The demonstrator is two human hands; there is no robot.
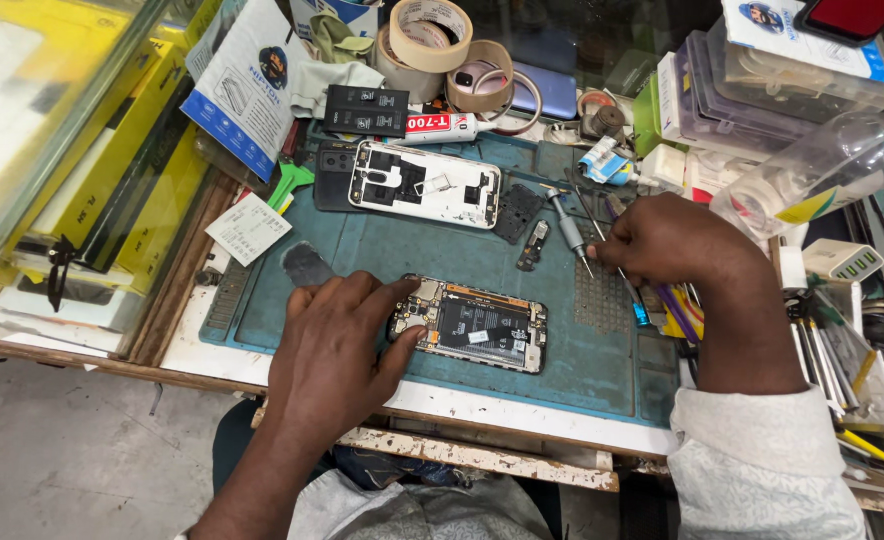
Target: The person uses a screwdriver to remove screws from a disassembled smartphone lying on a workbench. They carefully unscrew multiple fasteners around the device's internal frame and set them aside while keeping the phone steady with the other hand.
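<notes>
left hand (337, 345) lies spread, fingers flat, touching the opened phone (472, 325) on the blue mat (382, 255). right hand (667, 240) has its grip pinched on a thin tool (617, 268) beside the screwdriver (569, 228).

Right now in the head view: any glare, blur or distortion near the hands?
Head view: light is even and soft, with only faint shadows under the left hand and right hand; the opened phone is sharp. Glare sits on the glass case at left. Edges bow slightly, wide-angle. No motion blur visible.
</notes>
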